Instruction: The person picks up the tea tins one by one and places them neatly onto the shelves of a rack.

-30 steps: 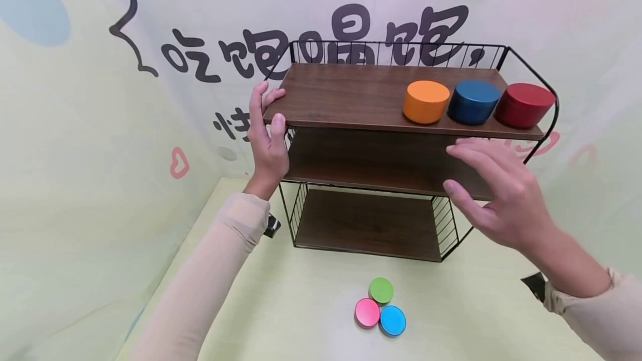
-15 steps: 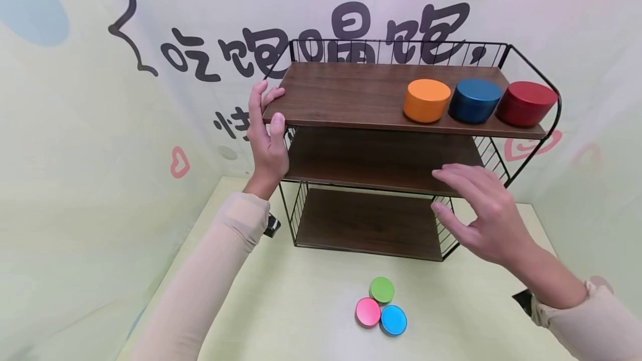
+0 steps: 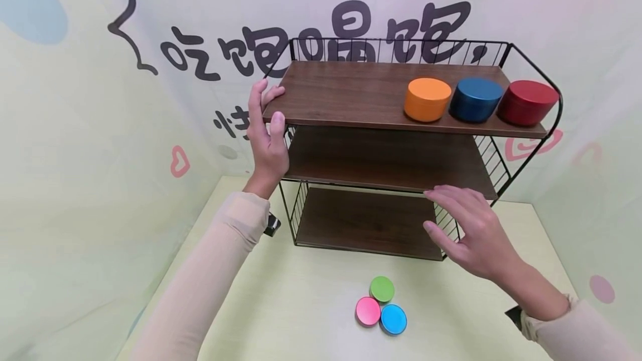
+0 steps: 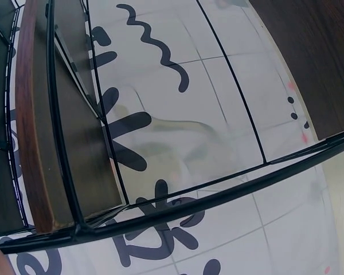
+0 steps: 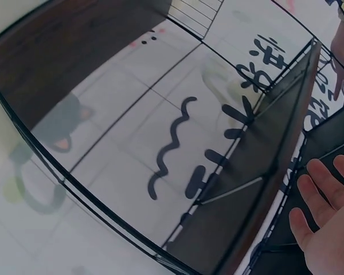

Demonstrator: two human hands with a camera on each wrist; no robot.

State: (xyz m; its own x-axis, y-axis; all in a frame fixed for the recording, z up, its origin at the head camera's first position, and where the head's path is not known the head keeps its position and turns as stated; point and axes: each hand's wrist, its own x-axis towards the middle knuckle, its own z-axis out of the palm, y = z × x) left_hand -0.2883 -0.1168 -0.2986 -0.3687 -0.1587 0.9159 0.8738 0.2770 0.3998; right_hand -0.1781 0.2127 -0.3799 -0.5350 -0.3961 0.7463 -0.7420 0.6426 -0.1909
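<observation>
In the head view a three-tier shelf rack (image 3: 341, 93) with dark wooden boards and black wire sides stands on the table. My left hand (image 3: 269, 152) grips the front left corner of its top board, thumb at the front edge and fingers around the side. My right hand (image 3: 471, 233), fingers relaxed and holding nothing, hovers before the rack's lower right side. An orange tin (image 3: 427, 100), a dark blue tin (image 3: 475, 100) and a red tin (image 3: 526, 103) sit in a row at the top board's right end.
On the pale table (image 3: 281, 305) before the rack, a green tin (image 3: 382, 289), a pink tin (image 3: 368, 311) and a light blue tin (image 3: 393, 319) lie close together. A printed white cloth (image 3: 190, 10) hangs behind and beside the rack.
My right hand has moved down and to the left, away from the red tin's side of the top board. The left hand keeps its grip, and the tins stay where they were.
</observation>
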